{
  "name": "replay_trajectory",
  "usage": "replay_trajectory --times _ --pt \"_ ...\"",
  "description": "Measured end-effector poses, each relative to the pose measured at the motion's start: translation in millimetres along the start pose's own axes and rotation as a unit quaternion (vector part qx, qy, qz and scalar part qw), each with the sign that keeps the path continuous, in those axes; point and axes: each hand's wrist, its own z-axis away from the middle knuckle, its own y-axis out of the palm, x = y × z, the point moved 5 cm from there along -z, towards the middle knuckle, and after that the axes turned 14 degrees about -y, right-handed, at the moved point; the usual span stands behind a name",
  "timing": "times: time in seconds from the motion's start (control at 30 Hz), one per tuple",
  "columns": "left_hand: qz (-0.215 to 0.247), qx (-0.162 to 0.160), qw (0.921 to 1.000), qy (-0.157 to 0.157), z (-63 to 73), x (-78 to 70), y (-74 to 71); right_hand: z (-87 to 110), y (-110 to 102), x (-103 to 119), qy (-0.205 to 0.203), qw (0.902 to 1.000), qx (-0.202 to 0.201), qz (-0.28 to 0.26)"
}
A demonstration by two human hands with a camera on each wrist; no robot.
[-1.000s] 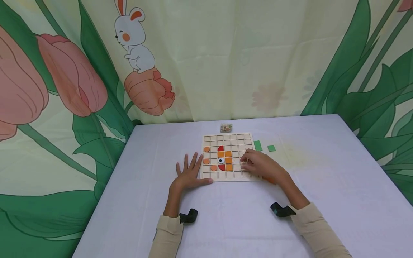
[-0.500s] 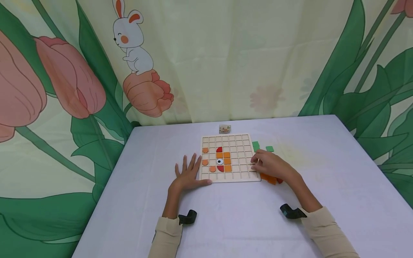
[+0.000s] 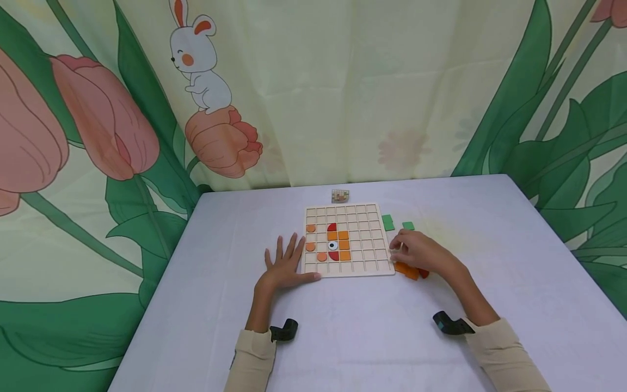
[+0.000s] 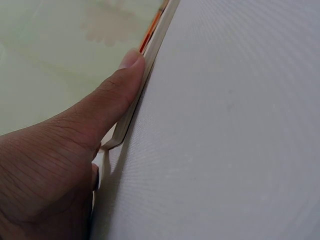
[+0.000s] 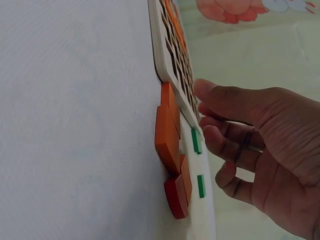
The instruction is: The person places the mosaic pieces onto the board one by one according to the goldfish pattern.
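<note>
A wooden grid board (image 3: pixel 364 237) lies flat, with orange squares (image 3: pixel 345 245), red quarter-round pieces (image 3: pixel 333 255), peach discs (image 3: pixel 311 246) and an eye piece (image 3: pixel 333 245) in its cells. My left hand (image 3: pixel 284 271) rests at the board's left side, fingers spread and thumb along the front-left corner. Its thumb (image 4: pixel 117 92) lies against the board's edge in the left wrist view. By the right edge hovers my right hand (image 3: pixel 423 251), fingers loosely bent and no piece showing between them. Loose orange pieces (image 5: pixel 169 137) and a red piece (image 5: pixel 176 196) lie below it.
Green squares (image 3: pixel 388 222) lie right of the board, one (image 3: pixel 408 225) set apart from the others. Behind the board sits a small patterned card or block (image 3: pixel 340 196). A white cloth covers the table (image 3: pixel 352 332), and a printed curtain (image 3: pixel 323 98) hangs behind.
My right hand has moved rightward from over the board's right columns to its right edge, uncovering the loose orange and red pieces. The left hand stays put; the view has shifted slightly.
</note>
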Motion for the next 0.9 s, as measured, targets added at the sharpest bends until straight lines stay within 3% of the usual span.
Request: replay_trajectory --times 0.3,0.7,0.9 --pt "0.005 -0.001 1.0000 0.001 -1.1 -0.1 0.0 9.7 1.3 -9.4 0.007 0.9999 0.013 -0.002" --pt "-0.002 0.002 1.0000 -0.003 -0.4 -0.4 0.1 14.9 4.0 -10.4 0.029 0.9967 0.039 -0.065" --pt "0.004 -0.001 1.0000 0.000 -0.2 -0.3 -1.2 12.4 3.4 -10.7 0.016 0.9984 0.033 -0.044"
